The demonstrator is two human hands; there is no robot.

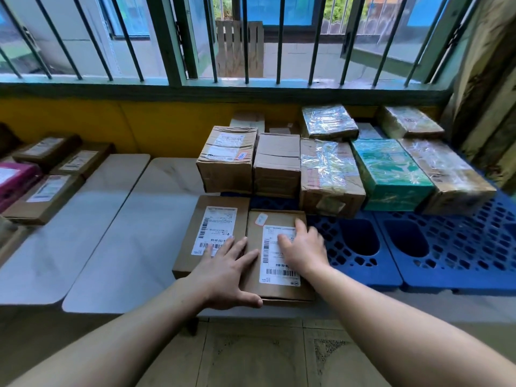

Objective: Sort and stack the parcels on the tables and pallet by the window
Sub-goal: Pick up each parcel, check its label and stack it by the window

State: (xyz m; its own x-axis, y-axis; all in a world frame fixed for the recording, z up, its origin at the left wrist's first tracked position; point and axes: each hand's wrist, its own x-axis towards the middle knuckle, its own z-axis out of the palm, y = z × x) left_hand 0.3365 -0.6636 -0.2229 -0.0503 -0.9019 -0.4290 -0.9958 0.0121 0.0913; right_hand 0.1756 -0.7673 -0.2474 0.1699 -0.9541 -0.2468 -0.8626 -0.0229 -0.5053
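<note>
Only the person's two arms showed, reaching in from below, and both were bare as far as they could be seen: no sleeve, cuff or glove covered them anywhere. The left hand (223,275) wore no ring, and no watch or band sat on its wrist. The right hand (303,248) was just as plain, with bare fingers and a bare wrist. The forearms were slim and smooth, unmarked by any tattoo, plaster or scar that I could make out. The fingernails looked short and unpainted, though they were small and hard to judge. Nothing of the person's clothing came into sight at all.
</note>
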